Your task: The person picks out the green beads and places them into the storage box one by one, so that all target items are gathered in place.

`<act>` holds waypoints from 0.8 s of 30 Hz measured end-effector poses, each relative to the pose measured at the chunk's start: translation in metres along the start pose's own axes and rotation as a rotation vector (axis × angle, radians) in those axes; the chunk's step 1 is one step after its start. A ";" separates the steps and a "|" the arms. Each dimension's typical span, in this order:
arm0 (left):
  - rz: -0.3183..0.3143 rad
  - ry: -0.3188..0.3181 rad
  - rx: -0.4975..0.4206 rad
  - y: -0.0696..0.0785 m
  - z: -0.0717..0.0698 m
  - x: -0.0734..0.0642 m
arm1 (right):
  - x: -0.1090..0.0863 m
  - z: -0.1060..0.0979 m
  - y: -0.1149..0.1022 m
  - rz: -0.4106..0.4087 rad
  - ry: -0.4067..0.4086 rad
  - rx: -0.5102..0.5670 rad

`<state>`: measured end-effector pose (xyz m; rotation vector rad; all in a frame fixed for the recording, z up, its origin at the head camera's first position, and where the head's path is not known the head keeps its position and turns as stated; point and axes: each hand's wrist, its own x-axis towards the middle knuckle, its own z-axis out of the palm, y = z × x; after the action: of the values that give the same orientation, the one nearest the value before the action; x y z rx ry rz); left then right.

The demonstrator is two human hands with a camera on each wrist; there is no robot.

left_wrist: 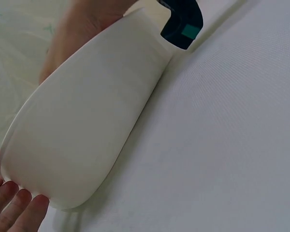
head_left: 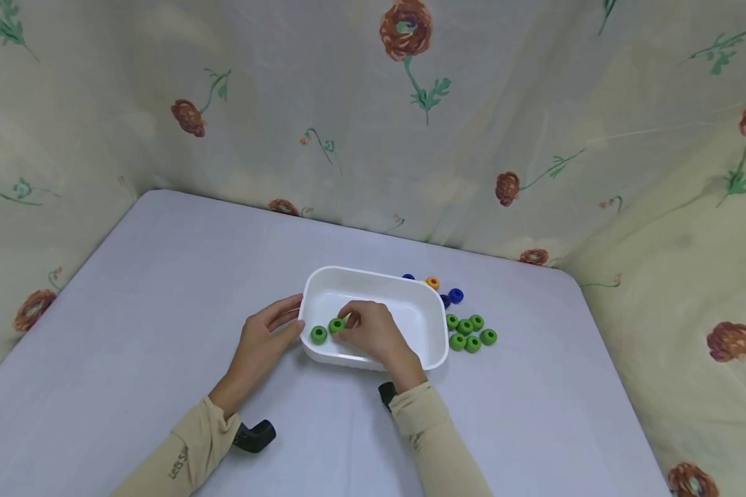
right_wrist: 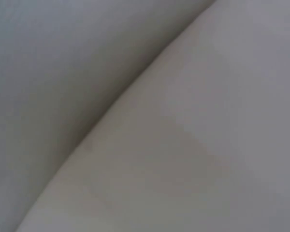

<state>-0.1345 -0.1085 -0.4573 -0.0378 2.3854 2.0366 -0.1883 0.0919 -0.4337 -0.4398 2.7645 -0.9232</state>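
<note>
A white rectangular tray (head_left: 373, 357) sits on the table. Inside its left end stands a green bead (head_left: 318, 335) with a dark hole. Just to the right of that bead, my right hand (head_left: 373, 331) reaches into the tray and pinches another green bead (head_left: 336, 325) between thumb and fingertips. My left hand (head_left: 264, 342) rests against the tray's left end, its fingers nearly straight. In the left wrist view, fingertips (left_wrist: 36, 208) touch the outer wall of the tray (left_wrist: 87, 121). The right wrist view has only blurred pale surfaces, without the hand.
Several green beads (head_left: 465, 327) lie on the table (head_left: 522, 414) right of the tray. Behind its right corner are blue beads (head_left: 456, 295) and an orange bead (head_left: 432, 282), some partly hidden by the rim. A flowered curtain (head_left: 348, 103) hangs beyond the table.
</note>
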 end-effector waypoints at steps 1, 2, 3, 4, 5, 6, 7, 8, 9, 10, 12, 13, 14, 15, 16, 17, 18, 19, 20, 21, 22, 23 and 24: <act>0.001 -0.001 0.002 0.000 0.000 0.000 | 0.000 0.001 0.000 -0.003 0.003 -0.009; 0.003 -0.002 0.004 0.000 0.000 0.000 | 0.001 0.001 -0.001 -0.005 0.005 -0.016; 0.004 -0.002 0.004 0.000 0.000 0.000 | 0.001 0.002 -0.001 -0.005 0.005 -0.021; 0.005 -0.001 0.006 0.000 0.000 0.000 | 0.002 0.002 -0.002 -0.003 0.004 -0.024; 0.005 -0.001 0.005 0.001 0.000 0.000 | 0.002 0.003 -0.002 0.000 0.002 -0.025; 0.004 0.000 0.004 0.001 0.000 0.000 | 0.003 0.003 -0.003 0.001 -0.003 -0.026; 0.005 0.001 0.003 0.001 0.000 0.000 | 0.003 0.003 -0.003 0.002 -0.006 -0.027; 0.007 0.001 0.001 0.000 0.000 0.000 | 0.003 0.003 -0.004 0.005 -0.009 -0.027; 0.009 0.001 0.000 0.000 0.000 0.000 | 0.003 0.003 -0.005 0.003 -0.011 -0.028; 0.010 0.001 0.000 0.000 0.000 0.000 | 0.003 0.003 -0.005 0.003 -0.012 -0.030; 0.016 0.000 -0.001 0.000 0.000 0.000 | 0.004 0.002 -0.006 -0.006 -0.013 -0.028; 0.018 0.000 -0.002 0.000 0.000 0.000 | 0.004 0.003 -0.006 -0.012 -0.013 -0.028; 0.020 0.000 -0.003 0.000 0.000 0.000 | 0.004 0.003 -0.006 -0.023 -0.013 -0.026; 0.020 0.001 -0.003 0.001 0.000 0.000 | 0.004 0.003 -0.006 -0.033 -0.015 -0.024; 0.021 0.001 -0.004 0.001 0.000 0.000 | 0.005 0.003 -0.006 -0.043 -0.015 -0.023; 0.020 0.001 -0.004 0.001 0.000 0.000 | 0.005 0.004 -0.006 -0.049 -0.018 -0.018; 0.020 0.001 -0.004 0.001 0.000 0.000 | 0.005 0.004 -0.006 -0.053 -0.021 -0.014; 0.020 0.001 -0.004 0.001 0.000 0.000 | 0.005 0.004 -0.006 -0.057 -0.023 -0.010; 0.021 0.000 -0.002 0.001 0.000 0.000 | 0.005 0.005 -0.007 -0.060 -0.025 -0.007; 0.020 -0.001 0.001 0.001 0.000 0.000 | 0.005 0.005 -0.007 -0.059 -0.028 -0.004; 0.021 -0.001 0.002 0.000 0.000 0.000 | 0.006 0.005 -0.008 -0.058 -0.031 0.000; 0.021 -0.001 0.004 0.000 0.000 0.000 | 0.006 0.006 -0.008 -0.060 -0.034 0.001; 0.021 -0.001 0.006 0.000 -0.001 0.000 | 0.006 0.006 -0.009 -0.061 -0.034 0.003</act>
<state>-0.1340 -0.1091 -0.4574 -0.0118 2.4017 2.0384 -0.1901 0.0798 -0.4336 -0.5378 2.7327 -0.9241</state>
